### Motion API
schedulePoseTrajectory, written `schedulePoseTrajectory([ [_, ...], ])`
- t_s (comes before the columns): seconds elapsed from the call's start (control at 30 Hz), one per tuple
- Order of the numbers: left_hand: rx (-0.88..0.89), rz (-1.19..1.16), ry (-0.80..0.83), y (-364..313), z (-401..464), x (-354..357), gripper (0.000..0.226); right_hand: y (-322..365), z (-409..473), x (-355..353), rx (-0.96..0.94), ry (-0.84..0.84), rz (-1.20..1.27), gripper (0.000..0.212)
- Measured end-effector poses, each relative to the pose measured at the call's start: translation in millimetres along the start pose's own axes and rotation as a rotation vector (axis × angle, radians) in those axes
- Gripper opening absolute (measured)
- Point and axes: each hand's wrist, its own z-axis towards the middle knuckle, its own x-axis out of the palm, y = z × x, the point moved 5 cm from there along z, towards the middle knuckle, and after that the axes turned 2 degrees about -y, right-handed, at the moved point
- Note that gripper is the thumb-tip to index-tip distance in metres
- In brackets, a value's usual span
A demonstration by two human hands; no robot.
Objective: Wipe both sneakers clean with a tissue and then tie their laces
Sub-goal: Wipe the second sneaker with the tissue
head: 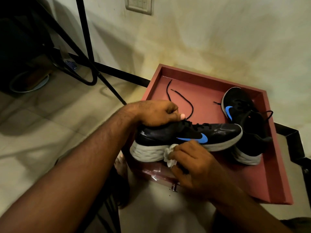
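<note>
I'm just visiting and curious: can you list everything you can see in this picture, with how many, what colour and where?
Held sneaker: one, black with blue logo and grey-white sole, lying across the tray's near-left part.
Second sneaker: one, same colours, in the tray's right part, behind the first.
Loose laces: black, untied, trailing over the tray floor.
Tissue: one, white, crumpled, against the held sneaker's sole.
Tray: one, dark red, shallow, on a dark stand.
Metal frame legs: black, upper left.
Wall switch plate: one, pale, top of wall.
Floor tiles: light, left side.
Left hand: gripping the held sneaker's top.
Right hand: pressing the tissue to the sole.
</note>
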Motion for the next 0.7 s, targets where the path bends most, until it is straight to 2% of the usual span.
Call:
schedulePoseTrajectory([
  [0.1,-0.053,-0.090,0.045,3.1,1.7,0.5,0.048,-9.8,4.3,-16.6,0.169,-0.206,0.115,0.019],
  [0.13,-0.067,-0.131,0.059,4.8,2.2,0.5,0.045,-10.3,5.9,-18.5,0.187,-0.230,0.116,0.020],
  [0.23,-0.113,-0.256,0.136,11.2,0.1,-1.8,0.043,-7.1,7.0,-16.2,0.162,-0.194,0.086,0.017],
  [0.43,-0.108,-0.377,0.248,2.0,-5.0,5.4,0.028,-4.6,21.9,-33.8,0.248,-0.300,0.068,0.011],
  [0.57,-0.108,-0.329,0.223,-2.3,-8.2,4.5,0.027,21.0,19.0,1.7,0.278,-0.179,-0.032,0.035],
  [0.7,-0.100,-0.227,0.191,0.2,-9.1,1.2,0.043,28.2,19.7,3.0,0.301,-0.238,-0.064,0.029],
])
